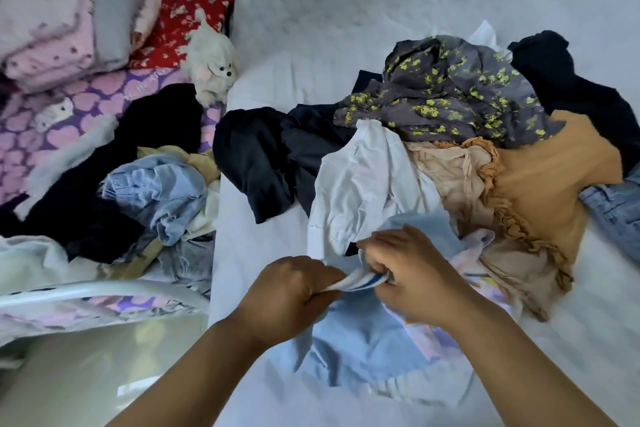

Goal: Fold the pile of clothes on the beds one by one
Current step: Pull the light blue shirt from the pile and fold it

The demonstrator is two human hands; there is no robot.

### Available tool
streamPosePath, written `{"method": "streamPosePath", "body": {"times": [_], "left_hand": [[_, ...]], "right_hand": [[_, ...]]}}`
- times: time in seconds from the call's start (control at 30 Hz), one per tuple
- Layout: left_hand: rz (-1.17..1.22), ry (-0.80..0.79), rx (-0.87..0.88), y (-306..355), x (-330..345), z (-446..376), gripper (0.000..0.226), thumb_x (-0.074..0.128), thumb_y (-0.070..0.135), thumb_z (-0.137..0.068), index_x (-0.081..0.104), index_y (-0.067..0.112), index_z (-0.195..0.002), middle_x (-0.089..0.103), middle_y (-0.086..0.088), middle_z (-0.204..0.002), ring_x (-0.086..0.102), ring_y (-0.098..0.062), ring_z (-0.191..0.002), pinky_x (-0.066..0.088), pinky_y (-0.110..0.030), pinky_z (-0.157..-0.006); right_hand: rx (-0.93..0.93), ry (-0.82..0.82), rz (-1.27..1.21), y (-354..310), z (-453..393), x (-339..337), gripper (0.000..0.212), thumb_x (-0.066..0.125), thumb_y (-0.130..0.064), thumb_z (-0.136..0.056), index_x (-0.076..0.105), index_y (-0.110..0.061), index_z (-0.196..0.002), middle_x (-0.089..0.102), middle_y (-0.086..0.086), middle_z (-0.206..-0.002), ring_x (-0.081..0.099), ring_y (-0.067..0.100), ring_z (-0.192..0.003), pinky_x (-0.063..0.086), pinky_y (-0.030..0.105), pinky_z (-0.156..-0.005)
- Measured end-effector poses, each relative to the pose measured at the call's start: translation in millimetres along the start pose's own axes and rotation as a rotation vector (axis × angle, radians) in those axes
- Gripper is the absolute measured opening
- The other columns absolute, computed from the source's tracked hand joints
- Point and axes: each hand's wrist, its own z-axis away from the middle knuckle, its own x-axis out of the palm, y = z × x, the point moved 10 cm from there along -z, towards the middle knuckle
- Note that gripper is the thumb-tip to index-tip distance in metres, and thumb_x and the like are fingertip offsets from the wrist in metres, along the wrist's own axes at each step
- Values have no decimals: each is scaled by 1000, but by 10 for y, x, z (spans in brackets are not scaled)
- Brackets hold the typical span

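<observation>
Here, both hands meet low over the near edge of the white bed [311,28]. The left hand [294,291] is closed in a fist around one end of a twisted white-and-blue striped edge of a light blue garment [363,340], and the right hand [408,274] pinches the other end of that edge with curled fingers. The rest of the garment hangs and spreads below the hands onto the bed.

Just beyond the hands lies the unfolded pile: a white shirt [363,184] touching the blue garment, a beige piece [450,177] and a mustard top with a frilled edge [554,177] to its right, a grey floral garment [450,90] behind them, and dark clothes [263,156] to the left.

On the neighbouring bed with the purple heart-print sheet [86,114] sits a second heap with a pale denim piece [162,191] and black clothing [145,128]. Behind it are folded pink and grey items [69,28] and a white plush dog [211,62].
</observation>
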Motion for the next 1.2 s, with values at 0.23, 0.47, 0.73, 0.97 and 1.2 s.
{"method": "streamPosePath", "body": {"times": [0.23, 0.47, 0.73, 0.97, 1.2], "left_hand": [[69, 62, -148, -81, -426, 496, 19, 48, 19, -90, 65, 16, -98, 60, 7, -80, 53, -6, -84, 8, -18, -113], [-250, 107, -207, 9, -994, 753, 28, 78, 1, -62, 51, 9, -60, 55, -7, -66, 52, -31, -59, 43, -34, -70], [-40, 469, -509, -345, -1619, 1191, 50, 46, -9, -73, 50, 30, -102, 53, 8, -71, 50, -13, -60, 36, -17, -51], [-361, 585, -630, -376, -2194, 1480, 9, 57, 9, -76, 65, 11, -80, 62, -17, -70, 58, -40, -72, 36, -32, -58], [-224, 637, -577, -226, -2393, 1484, 22, 47, -1, -84, 62, 11, -94, 65, -11, -71, 62, -34, -70, 51, -39, -62]], "right_hand": [[22, 7, -146, -470, 165, -255, 27, 61, -12, -68, 40, -27, -73, 36, -14, -62, 39, 13, -65, 25, 5, -82], [183, 64, 365, -485, 241, -761, 13, 59, -23, -82, 54, -18, -93, 47, -5, -93, 48, 21, -100, 21, 25, -71], [397, 255, 110, -565, 453, -1165, 45, 52, -10, -88, 38, -24, -128, 58, 9, -95, 55, 33, -90, 46, 38, -71], [384, 361, 291, -764, 509, -1565, 15, 53, -27, -92, 62, -22, -82, 64, 3, -83, 57, 29, -82, 33, 30, -57], [361, 454, -11, -920, 548, -1842, 16, 48, -8, -91, 51, -16, -77, 55, 7, -74, 59, 33, -72, 49, 40, -64]]}}
